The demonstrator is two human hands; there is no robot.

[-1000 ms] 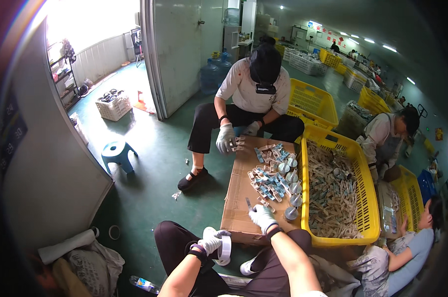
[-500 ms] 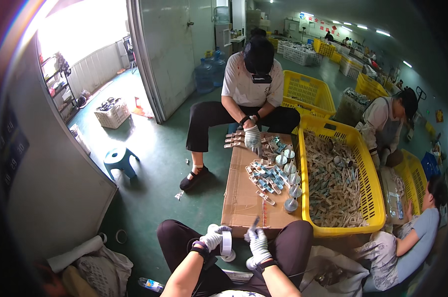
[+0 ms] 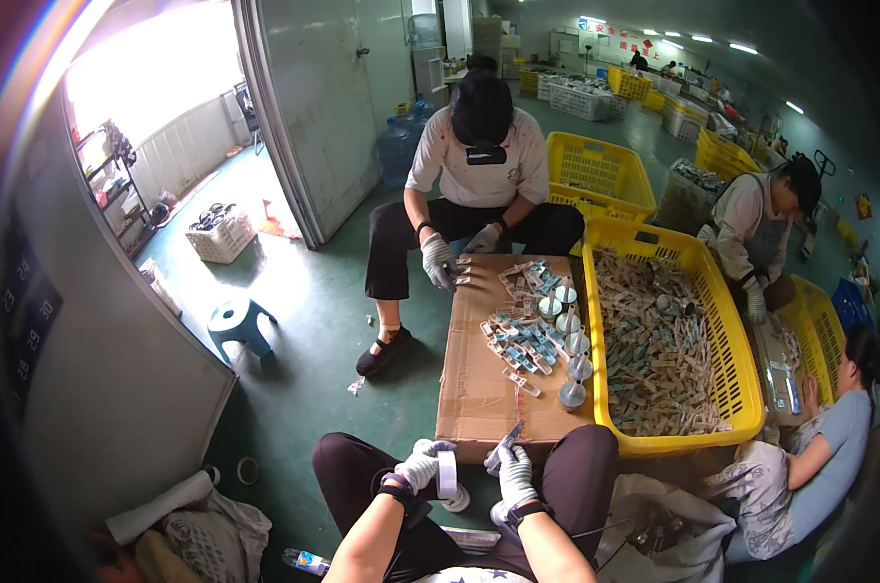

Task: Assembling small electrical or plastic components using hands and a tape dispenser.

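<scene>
Two gloved hands are held low centre. A white tape roll (image 3: 447, 474) is gripped by the left hand (image 3: 419, 464); just right of it, a small flat piece (image 3: 510, 436) is pinched upright by the right hand (image 3: 515, 475), beside the cardboard's (image 3: 479, 389) near edge.

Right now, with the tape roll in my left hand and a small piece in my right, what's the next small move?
Probably bring the tape roll in the left hand across to the small piece pinched in the right hand: both sit close together over the lap, just short of the cardboard box.
</scene>
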